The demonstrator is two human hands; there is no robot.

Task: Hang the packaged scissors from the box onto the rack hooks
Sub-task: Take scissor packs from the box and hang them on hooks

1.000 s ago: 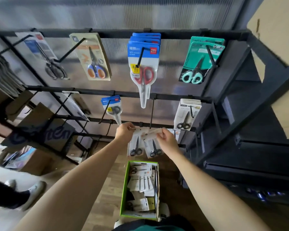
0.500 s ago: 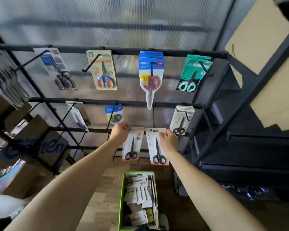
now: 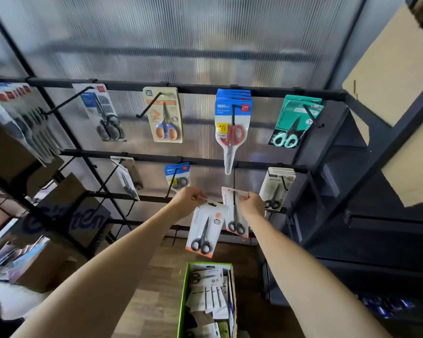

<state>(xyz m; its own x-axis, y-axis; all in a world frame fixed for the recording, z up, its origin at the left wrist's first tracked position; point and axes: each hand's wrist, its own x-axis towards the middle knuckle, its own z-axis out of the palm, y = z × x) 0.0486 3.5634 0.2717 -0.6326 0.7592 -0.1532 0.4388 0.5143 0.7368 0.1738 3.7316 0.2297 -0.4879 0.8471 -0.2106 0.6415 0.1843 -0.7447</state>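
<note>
- The right hand (image 3: 252, 203) pinches a scissors pack (image 3: 235, 215) at the black hook (image 3: 234, 191), long axis hanging down.
- The left hand (image 3: 189, 200) pinches a second pack (image 3: 204, 230), just left, waiting.

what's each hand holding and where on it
Left hand pinches a scissors pack by its top edge; right hand grips a second pack at its upper right edge.

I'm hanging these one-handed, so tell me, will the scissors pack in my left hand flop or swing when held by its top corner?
Probably it stays flat: the scissors pack looks like a stiff card, unbent though the left hand pinches only its top. It likely swings, since it hangs tilted with the scissors' handles low. It seems light, since a fingertip pinch carries it.
</note>
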